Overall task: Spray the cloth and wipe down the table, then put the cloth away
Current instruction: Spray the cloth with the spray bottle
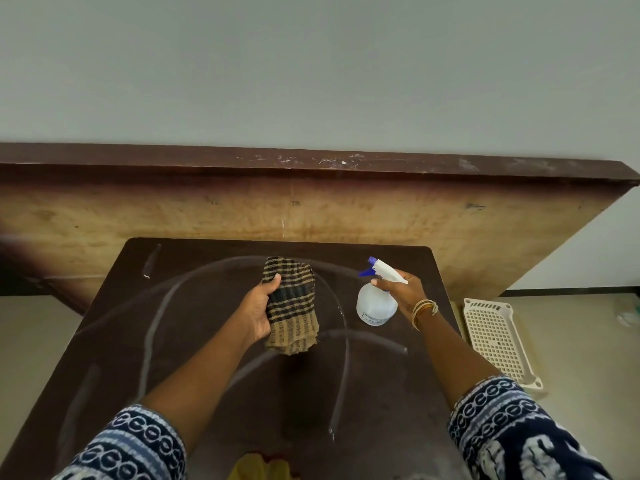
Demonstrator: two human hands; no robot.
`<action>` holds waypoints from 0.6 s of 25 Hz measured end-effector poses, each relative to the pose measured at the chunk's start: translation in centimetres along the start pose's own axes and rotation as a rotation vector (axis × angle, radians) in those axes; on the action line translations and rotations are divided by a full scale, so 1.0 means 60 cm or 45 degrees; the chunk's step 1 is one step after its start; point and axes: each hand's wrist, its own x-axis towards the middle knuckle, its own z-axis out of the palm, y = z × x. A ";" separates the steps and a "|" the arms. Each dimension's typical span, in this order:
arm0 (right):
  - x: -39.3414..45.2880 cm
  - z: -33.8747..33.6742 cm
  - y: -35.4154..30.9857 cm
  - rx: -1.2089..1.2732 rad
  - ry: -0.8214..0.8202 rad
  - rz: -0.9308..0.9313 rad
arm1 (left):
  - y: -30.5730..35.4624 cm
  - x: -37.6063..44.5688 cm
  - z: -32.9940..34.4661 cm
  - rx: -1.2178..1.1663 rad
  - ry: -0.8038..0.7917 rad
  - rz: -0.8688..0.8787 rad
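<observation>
Cloth (291, 306): checked, tan and dark, folded into a thick pad, held upright over the middle of the dark table (214, 393). Soft and limp by the look of it, light, likely to sag or unfold if pinched at one corner; best taken across the folded thickness, as here. Probably grippy rather than slippery while dry, heavier and clingier once wet.

Left hand (259, 311): wrapped round the cloth's left edge, thumb across the front near the top, fingers hidden behind; a closed, firm hold, palm turned toward the right.

Spray bottle (376, 306): at three o'clock from the cloth, just beside it, clear rigid plastic with a white head and blue nozzle aimed toward the cloth. Seems mostly light; liquid level hard to read. Hard to tell whether resting on the table or lifted just clear.

Right hand (401, 289): curled round the bottle's neck, a finger at the front near the trigger; whether pressing cannot be told.

White slotted tray (495, 337) on the floor at three o'clock, beyond the table edge. Faint curved streaks across the tabletop.
</observation>
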 end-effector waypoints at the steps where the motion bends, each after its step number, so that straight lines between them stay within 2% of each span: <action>1: -0.003 -0.007 0.004 -0.050 0.009 0.005 | 0.001 -0.005 -0.002 0.012 0.001 0.005; 4: -0.022 -0.017 0.010 -0.092 0.051 0.145 | -0.001 -0.027 -0.008 0.043 -0.021 0.015; 7: -0.074 0.003 0.008 -0.088 0.339 0.315 | -0.012 -0.061 -0.011 0.062 -0.072 -0.009; 9: -0.129 0.036 0.008 -0.054 0.457 0.273 | -0.021 -0.090 -0.016 0.079 -0.111 -0.024; 11: -0.184 0.077 0.008 0.102 0.327 0.280 | -0.033 -0.117 -0.024 0.112 -0.134 -0.049; 14: -0.283 0.157 0.008 0.386 -0.196 0.435 | -0.056 -0.157 -0.050 0.179 -0.157 -0.104; 15: -0.314 0.179 0.004 0.455 -0.313 0.450 | -0.062 -0.169 -0.062 0.206 -0.159 -0.121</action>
